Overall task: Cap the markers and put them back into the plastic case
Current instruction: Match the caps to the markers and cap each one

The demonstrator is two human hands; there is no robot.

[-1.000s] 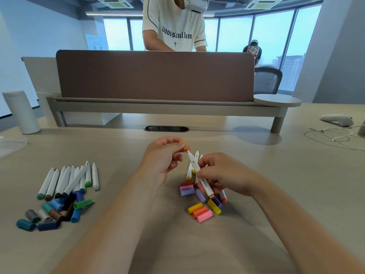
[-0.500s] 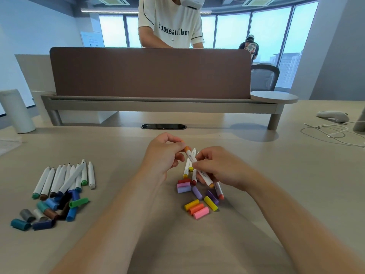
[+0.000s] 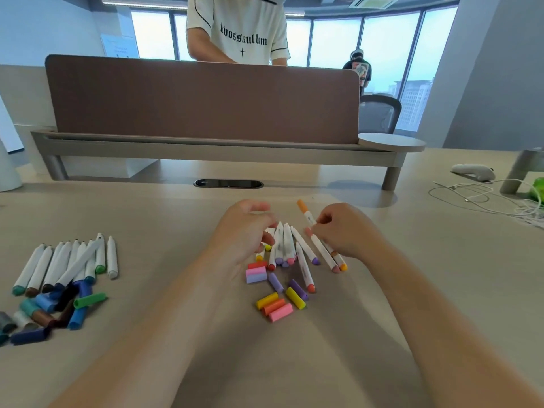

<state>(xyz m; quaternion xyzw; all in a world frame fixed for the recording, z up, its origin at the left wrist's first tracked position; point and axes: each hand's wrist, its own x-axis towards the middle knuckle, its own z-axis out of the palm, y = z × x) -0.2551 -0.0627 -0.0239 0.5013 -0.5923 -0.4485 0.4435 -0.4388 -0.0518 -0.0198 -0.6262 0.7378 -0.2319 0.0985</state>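
Note:
My right hand (image 3: 344,231) pinches a white marker (image 3: 318,237) whose far end wears an orange cap (image 3: 302,205). My left hand (image 3: 244,228) hovers just left of it, fingers spread, holding nothing. Between and below the hands lies a bunch of white uncapped markers (image 3: 284,244) with warm-coloured ends. Loose caps (image 3: 276,304) in yellow, orange, pink, purple and red lie in front of them. A second row of white markers (image 3: 67,262) with cool-coloured ends lies at the left, with blue, green and brown caps (image 3: 59,307) in front. No plastic case is in view.
A brown divider panel (image 3: 203,98) on a grey shelf crosses the table's far side, with a person in a white shirt (image 3: 241,33) behind it. A cable slot (image 3: 228,184) lies ahead of my hands. White cables (image 3: 482,198) and a controller (image 3: 472,171) lie at the right.
My left hand has let go of the orange cap, now seated on the marker, and opened. My right hand has swung the capped marker to the right. The camera tilted down.

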